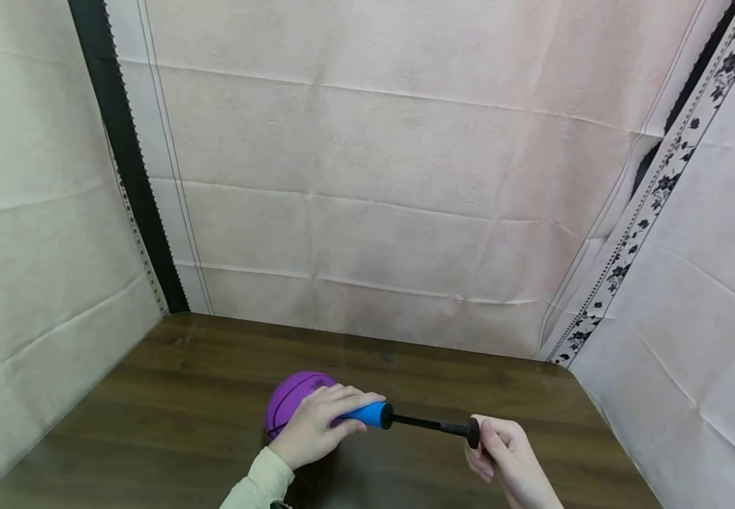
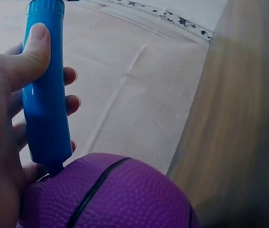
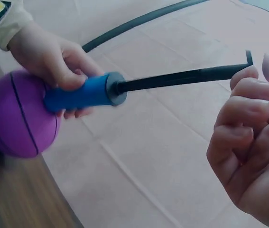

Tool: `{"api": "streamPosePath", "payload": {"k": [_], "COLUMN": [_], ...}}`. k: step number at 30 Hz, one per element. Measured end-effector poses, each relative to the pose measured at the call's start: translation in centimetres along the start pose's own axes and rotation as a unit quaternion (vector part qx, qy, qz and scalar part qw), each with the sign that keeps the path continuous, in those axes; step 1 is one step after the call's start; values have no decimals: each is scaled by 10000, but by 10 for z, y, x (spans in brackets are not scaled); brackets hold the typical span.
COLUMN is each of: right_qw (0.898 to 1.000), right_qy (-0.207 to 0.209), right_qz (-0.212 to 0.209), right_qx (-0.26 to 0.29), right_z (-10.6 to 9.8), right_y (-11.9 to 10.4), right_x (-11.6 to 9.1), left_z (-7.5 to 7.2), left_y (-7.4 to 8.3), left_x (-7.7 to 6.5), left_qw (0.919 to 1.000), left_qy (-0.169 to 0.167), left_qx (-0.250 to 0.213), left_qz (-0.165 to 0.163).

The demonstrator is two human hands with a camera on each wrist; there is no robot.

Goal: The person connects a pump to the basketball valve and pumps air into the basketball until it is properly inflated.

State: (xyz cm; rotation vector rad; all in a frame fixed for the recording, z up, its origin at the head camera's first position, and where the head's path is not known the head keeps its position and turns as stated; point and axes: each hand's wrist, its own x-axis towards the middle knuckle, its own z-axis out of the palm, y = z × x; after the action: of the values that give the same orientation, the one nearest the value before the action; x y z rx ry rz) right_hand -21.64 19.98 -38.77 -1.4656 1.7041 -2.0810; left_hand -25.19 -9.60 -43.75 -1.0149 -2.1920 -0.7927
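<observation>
With the blue barrel (image 1: 370, 415) wrapped by the left hand's (image 1: 316, 428) fingers and the black handle (image 1: 473, 433) pinched by the right hand's (image 1: 509, 456), the nozzle (image 2: 54, 169) could be wrenched from the purple ball (image 1: 292, 399), between the worktop's (image 1: 183, 403) side edges, by a skewed stroke.

Blue pump (image 2: 48, 114), black rod (image 3: 184, 78) extended, one end against purple ball (image 3: 18, 118) (pebbled, black-lined).
</observation>
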Motion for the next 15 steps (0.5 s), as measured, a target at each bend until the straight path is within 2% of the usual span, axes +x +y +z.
{"api": "streamPosePath", "payload": {"k": [4, 8, 10, 15], "right_qw": [9989, 9946, 9929, 9937], "right_qy": [47, 286, 307, 241], "right_qz": [358, 715, 764, 845], "right_qx": [-286, -693, -860, -692], "right_z": [0, 0, 0, 0], "right_y": [-7, -11, -10, 0], "right_x": [-1, -2, -3, -1], "left_z": [2, 2, 2, 0], "left_y": [1, 1, 2, 4], "left_x": [0, 0, 0, 1], "left_qw": [9999, 9996, 9994, 9993], "left_qy": [-150, -136, -136, -123], "left_qx": [70, 237, 305, 343], "left_qz": [-20, -46, -50, -70]}}
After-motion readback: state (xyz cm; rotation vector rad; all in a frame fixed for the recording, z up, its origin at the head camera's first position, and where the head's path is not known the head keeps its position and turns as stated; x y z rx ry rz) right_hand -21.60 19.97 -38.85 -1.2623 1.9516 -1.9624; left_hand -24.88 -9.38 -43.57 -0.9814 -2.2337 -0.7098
